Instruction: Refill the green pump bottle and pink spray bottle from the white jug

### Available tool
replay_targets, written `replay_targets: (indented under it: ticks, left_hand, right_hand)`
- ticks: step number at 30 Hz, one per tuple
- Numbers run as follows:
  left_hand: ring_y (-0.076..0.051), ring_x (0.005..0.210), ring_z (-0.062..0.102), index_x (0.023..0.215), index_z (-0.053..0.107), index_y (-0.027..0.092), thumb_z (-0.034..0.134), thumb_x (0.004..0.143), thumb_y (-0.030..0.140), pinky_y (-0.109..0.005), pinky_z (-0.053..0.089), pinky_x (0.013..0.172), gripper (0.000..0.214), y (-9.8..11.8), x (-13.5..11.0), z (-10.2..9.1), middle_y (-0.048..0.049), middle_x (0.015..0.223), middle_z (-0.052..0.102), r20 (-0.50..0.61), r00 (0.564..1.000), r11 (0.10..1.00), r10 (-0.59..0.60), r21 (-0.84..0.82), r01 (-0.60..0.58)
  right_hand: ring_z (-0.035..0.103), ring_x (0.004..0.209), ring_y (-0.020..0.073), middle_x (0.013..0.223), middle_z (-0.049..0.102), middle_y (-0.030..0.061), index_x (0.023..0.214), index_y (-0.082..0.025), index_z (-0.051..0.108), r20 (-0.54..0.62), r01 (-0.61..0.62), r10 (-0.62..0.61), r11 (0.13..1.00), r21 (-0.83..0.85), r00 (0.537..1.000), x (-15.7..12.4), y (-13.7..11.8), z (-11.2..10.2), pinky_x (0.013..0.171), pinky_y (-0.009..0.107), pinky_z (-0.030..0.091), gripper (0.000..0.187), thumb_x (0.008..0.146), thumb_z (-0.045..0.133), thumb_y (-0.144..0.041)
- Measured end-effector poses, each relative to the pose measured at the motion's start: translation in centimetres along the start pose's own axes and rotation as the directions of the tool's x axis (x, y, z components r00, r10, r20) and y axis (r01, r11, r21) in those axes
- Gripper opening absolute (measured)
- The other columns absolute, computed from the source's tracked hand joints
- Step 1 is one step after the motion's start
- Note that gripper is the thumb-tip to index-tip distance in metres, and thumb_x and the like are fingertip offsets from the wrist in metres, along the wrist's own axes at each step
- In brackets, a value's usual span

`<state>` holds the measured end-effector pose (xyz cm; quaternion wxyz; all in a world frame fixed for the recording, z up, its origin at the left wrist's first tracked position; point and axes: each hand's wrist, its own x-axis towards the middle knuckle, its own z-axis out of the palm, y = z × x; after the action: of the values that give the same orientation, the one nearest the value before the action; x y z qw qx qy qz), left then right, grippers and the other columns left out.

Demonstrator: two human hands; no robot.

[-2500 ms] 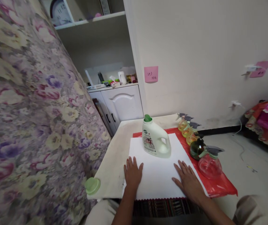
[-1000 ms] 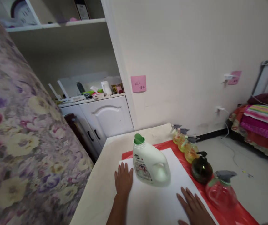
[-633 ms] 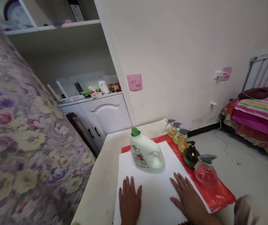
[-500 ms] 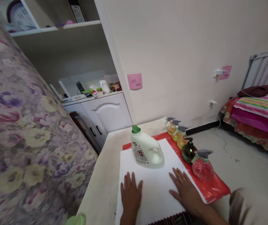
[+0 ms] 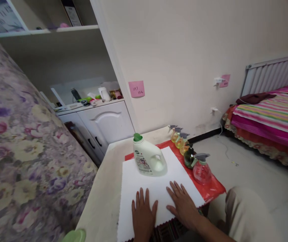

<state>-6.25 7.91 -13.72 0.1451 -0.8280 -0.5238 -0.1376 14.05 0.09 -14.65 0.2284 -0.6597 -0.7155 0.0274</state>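
My left hand (image 5: 144, 213) lies flat on a white sheet (image 5: 131, 178) with its fingers spread, holding nothing. Flat on the same sheet, to the right, rests my right hand (image 5: 181, 203), also open and bare. Beyond both hands a pale green jug-shaped bottle (image 5: 147, 156) stands upright, its handle toward the right. A green spout (image 5: 137, 137) shows at its open neck. Neither hand touches the bottle.
Along the right, on red plastic (image 5: 213, 188), stand a pink spray bottle (image 5: 201, 173), a dark green pump bottle (image 5: 189, 156) and several yellow spray bottles (image 5: 183, 146). A green lid-like item (image 5: 75, 236) sits at the near left. A floral curtain (image 5: 28, 151) hangs at left.
The view has turned to the right, so the scene sits further left in the picture. Both hands stay flat on the sheet, and the bottle stands as before.
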Motion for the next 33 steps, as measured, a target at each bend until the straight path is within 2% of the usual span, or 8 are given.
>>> replay_targets:
  ticks: [7, 10, 13, 24, 33]
  left_hand:
    - [-0.034, 0.135, 0.039, 0.137, 0.05, 0.02, 0.042, 0.089, 0.048, -0.054, 0.034, 0.106, 0.056, 0.5, 0.4, -0.9, -0.0142, 0.146, 0.045, 0.028, 0.999, 1.0, -0.019, -0.006, 0.019]
    - [-0.034, 0.136, 0.038, 0.138, 0.049, 0.019, 0.041, 0.09, 0.047, -0.054, 0.033, 0.107, 0.056, 0.5, 0.3, -1.0, -0.0143, 0.146, 0.044, 0.025, 1.0, 1.0, -0.015, -0.009, 0.015]
    - [-0.034, 0.137, 0.037, 0.139, 0.047, 0.019, 0.041, 0.09, 0.048, -0.054, 0.032, 0.107, 0.057, 0.4, 0.2, -0.9, -0.0139, 0.147, 0.042, 0.036, 0.999, 1.0, -0.021, -0.009, 0.021]
    - [-0.032, 0.137, 0.037, 0.139, 0.046, 0.019, 0.039, 0.09, 0.05, -0.053, 0.032, 0.108, 0.058, 0.2, 0.1, -0.9, -0.0126, 0.148, 0.042, 0.04, 0.999, 1.0, -0.023, 0.001, 0.023]
    - [-0.031, 0.138, 0.036, 0.14, 0.044, 0.013, 0.035, 0.091, 0.054, -0.051, 0.03, 0.11, 0.065, 0.1, -0.1, 0.1, -0.0143, 0.148, 0.04, 0.047, 0.998, 0.998, -0.036, -0.041, 0.038]
  right_hand:
    - [0.017, 0.145, 0.03, 0.158, 0.022, 0.0098, 0.148, -0.025, 0.027, 0.011, -0.067, 0.067, 0.997, 0.023, 0.998, -0.1, 0.5, -1.7, 0.116, 0.049, 0.018, 0.069, 0.089, 0.047, -0.056]
    - [0.013, 0.146, 0.0312, 0.158, 0.019, 0.0122, 0.149, -0.021, 0.026, -0.012, -0.139, 0.139, 0.99, 0.01, 0.99, -0.7, 1.8, -2.3, 0.116, 0.05, 0.017, 0.069, 0.091, 0.042, -0.056]
    - [0.017, 0.145, 0.0331, 0.157, 0.022, 0.0151, 0.147, -0.016, 0.031, -0.014, -0.183, 0.183, 0.983, -0.001, 0.983, -1.3, 3.1, -2.4, 0.115, 0.05, 0.019, 0.072, 0.091, 0.038, -0.06]
    - [0.021, 0.144, 0.0327, 0.155, 0.027, 0.0165, 0.145, -0.015, 0.036, -0.036, -0.176, 0.175, 0.984, -0.034, 0.984, -1.6, 3.7, -1.7, 0.115, 0.048, 0.02, 0.074, 0.09, 0.033, -0.064]
    - [0.025, 0.142, 0.032, 0.153, 0.032, 0.0166, 0.143, -0.014, 0.039, -0.074, -0.156, 0.149, 0.983, -0.095, 0.986, -1.8, 4.1, -0.9, 0.113, 0.047, 0.024, 0.072, 0.091, 0.031, -0.064]
